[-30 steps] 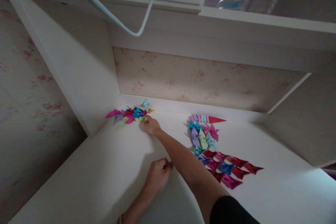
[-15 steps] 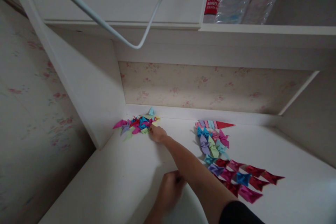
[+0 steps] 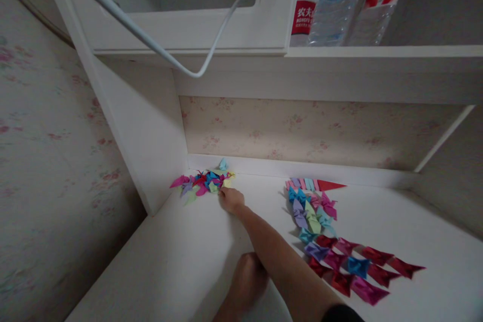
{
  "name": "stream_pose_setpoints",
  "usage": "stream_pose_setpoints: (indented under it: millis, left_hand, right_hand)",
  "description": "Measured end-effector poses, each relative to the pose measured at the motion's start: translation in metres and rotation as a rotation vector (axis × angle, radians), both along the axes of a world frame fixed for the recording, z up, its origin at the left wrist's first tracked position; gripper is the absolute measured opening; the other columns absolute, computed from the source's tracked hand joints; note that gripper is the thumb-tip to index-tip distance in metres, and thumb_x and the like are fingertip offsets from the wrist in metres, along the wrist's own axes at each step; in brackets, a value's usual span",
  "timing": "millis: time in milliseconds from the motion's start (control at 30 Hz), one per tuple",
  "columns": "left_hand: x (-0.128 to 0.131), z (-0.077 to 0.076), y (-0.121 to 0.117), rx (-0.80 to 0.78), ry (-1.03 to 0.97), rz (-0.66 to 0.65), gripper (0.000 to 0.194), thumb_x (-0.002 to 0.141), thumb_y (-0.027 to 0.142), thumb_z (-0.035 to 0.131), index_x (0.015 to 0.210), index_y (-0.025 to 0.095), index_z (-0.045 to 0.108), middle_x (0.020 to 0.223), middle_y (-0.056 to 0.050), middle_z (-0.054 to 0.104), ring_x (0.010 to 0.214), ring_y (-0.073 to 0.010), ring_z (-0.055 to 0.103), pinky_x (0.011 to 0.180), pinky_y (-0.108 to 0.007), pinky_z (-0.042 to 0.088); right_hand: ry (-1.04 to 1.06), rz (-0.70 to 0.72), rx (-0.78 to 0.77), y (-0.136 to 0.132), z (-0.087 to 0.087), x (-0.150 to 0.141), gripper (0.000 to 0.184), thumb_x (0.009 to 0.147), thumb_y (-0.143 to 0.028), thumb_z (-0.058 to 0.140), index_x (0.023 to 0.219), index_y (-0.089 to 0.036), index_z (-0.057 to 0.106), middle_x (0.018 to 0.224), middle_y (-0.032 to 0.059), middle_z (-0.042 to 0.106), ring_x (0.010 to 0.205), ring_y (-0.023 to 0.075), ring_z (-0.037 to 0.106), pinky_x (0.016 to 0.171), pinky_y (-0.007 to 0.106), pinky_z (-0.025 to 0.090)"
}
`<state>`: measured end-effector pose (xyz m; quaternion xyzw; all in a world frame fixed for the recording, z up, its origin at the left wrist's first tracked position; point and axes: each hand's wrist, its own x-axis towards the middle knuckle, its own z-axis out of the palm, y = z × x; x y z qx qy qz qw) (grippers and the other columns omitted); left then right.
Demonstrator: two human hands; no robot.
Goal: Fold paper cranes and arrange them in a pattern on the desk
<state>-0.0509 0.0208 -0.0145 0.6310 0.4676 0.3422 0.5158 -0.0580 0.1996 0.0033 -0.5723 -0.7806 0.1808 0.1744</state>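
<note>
My right hand [image 3: 231,199] is stretched far forward, its fingers closed at the near right edge of a loose pile of folded paper cranes [image 3: 206,181]. Whether a crane is between the fingertips is too small to tell. Closer in, my left hand [image 3: 249,276] is curled closed beside and partly behind my right forearm, and what it holds, if anything, is hidden. To the right, folded cranes [image 3: 309,214] lie grouped on the white desk [image 3: 181,266]. Nearer me, red, pink and blue folded paper pieces [image 3: 358,266] lie in slanting rows.
A row of narrow folded strips and a red paper triangle [image 3: 330,185] lie near the back edge. Plastic bottles [image 3: 335,10] stand on the shelf above. A white cable [image 3: 196,74] hangs in front of the cabinet. A side panel [image 3: 139,126] bounds the desk at left.
The view has shifted slightly, so the scene sits a little lower and further right. My right hand has drawn slightly back from the pile toward me. My left hand stays closed near my right forearm.
</note>
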Motion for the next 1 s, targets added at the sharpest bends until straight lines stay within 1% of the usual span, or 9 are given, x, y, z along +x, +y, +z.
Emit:
stream_pose_setpoints:
  millis: [100, 200, 300, 367, 500, 600, 667, 800, 1000]
  left_hand:
    - [0.002, -0.001, -0.001, 0.091, 0.034, 0.058, 0.023, 0.075, 0.021, 0.049, 0.068, 0.016, 0.070, 0.073, -0.009, 0.070, 0.072, -0.0239, 0.061, 0.061, -0.031, 0.042]
    - [0.004, -0.004, -0.003, 0.134, 0.123, 0.087, 0.023, 0.075, 0.021, 0.048, 0.061, 0.014, 0.065, 0.060, -0.004, 0.063, 0.059, -0.0176, 0.054, 0.053, -0.028, 0.034]
    - [0.005, -0.007, -0.003, 0.166, 0.188, 0.122, 0.027, 0.076, 0.024, 0.048, 0.052, 0.014, 0.056, 0.050, 0.001, 0.049, 0.051, -0.0126, 0.044, 0.050, -0.025, 0.026]
    - [0.005, -0.007, -0.003, 0.166, 0.178, 0.130, 0.030, 0.077, 0.027, 0.048, 0.051, 0.015, 0.052, 0.049, 0.002, 0.045, 0.051, -0.0115, 0.041, 0.050, -0.024, 0.024]
    - [0.003, -0.001, -0.004, 0.149, 0.105, 0.102, 0.026, 0.080, 0.030, 0.049, 0.060, 0.015, 0.055, 0.057, 0.001, 0.051, 0.055, -0.0122, 0.044, 0.052, -0.023, 0.027]
    - [-0.003, 0.003, -0.008, 0.114, 0.049, 0.024, 0.018, 0.076, 0.033, 0.059, 0.074, 0.016, 0.056, 0.064, 0.002, 0.053, 0.058, -0.0117, 0.044, 0.052, -0.022, 0.028]
    - [-0.007, 0.007, -0.011, 0.061, 0.030, -0.038, 0.025, 0.070, 0.035, 0.068, 0.077, 0.016, 0.054, 0.064, 0.004, 0.048, 0.057, -0.0102, 0.041, 0.051, -0.021, 0.028]
    - [-0.013, 0.019, -0.014, -0.010, -0.076, -0.151, 0.035, 0.070, 0.038, 0.070, 0.092, 0.016, 0.056, 0.077, 0.003, 0.050, 0.059, -0.0086, 0.041, 0.053, -0.019, 0.031]
    - [-0.009, 0.027, -0.011, 0.159, -0.077, 0.013, 0.029, 0.079, 0.039, 0.061, 0.094, 0.015, 0.066, 0.072, 0.000, 0.055, 0.059, -0.0101, 0.045, 0.054, -0.020, 0.035]
  right_hand:
    - [0.097, 0.004, -0.015, -0.011, 0.003, 0.007, 0.028, 0.091, -0.032, 0.041, 0.103, -0.023, 0.065, 0.101, 0.0087, 0.068, 0.094, 0.0231, 0.062, 0.078, 0.033, 0.045]
    - [0.227, 0.052, -0.066, -0.031, 0.007, 0.020, 0.028, 0.092, -0.027, 0.040, 0.091, -0.018, 0.066, 0.084, 0.0050, 0.070, 0.073, 0.0156, 0.066, 0.067, 0.024, 0.046]
    - [0.367, 0.109, -0.110, -0.063, 0.013, 0.043, 0.028, 0.092, -0.027, 0.040, 0.083, -0.017, 0.064, 0.075, 0.0004, 0.068, 0.053, 0.0092, 0.062, 0.056, 0.019, 0.044]
    - [0.449, 0.106, -0.097, -0.089, 0.018, 0.064, 0.026, 0.092, -0.029, 0.039, 0.089, -0.018, 0.062, 0.080, 0.0001, 0.066, 0.054, 0.0085, 0.062, 0.055, 0.018, 0.045]
    - [0.789, -0.010, -0.090, -0.144, 0.023, 0.112, 0.026, 0.088, -0.041, 0.047, 0.097, -0.020, 0.059, 0.077, 0.0002, 0.062, 0.054, 0.0129, 0.060, 0.047, 0.022, 0.044]
    - [0.986, -0.123, -0.128, -0.180, 0.015, 0.144, 0.029, 0.082, -0.047, 0.057, 0.095, -0.021, 0.061, 0.069, 0.0000, 0.060, 0.050, 0.0148, 0.057, 0.043, 0.024, 0.042]
    - [1.037, -0.179, -0.106, -0.197, 0.006, 0.159, 0.030, 0.080, -0.047, 0.060, 0.094, -0.020, 0.061, 0.070, 0.0008, 0.060, 0.051, 0.0147, 0.056, 0.046, 0.025, 0.043]
    - [1.045, -0.248, -0.034, -0.216, -0.008, 0.176, 0.030, 0.081, -0.047, 0.060, 0.092, -0.019, 0.062, 0.058, -0.0026, 0.053, 0.047, 0.0128, 0.051, 0.044, 0.024, 0.037]
    - [1.089, -0.235, -0.034, -0.218, -0.007, 0.175, 0.027, 0.083, -0.046, 0.058, 0.087, -0.019, 0.061, 0.058, -0.0039, 0.048, 0.044, 0.0102, 0.044, 0.041, 0.022, 0.034]
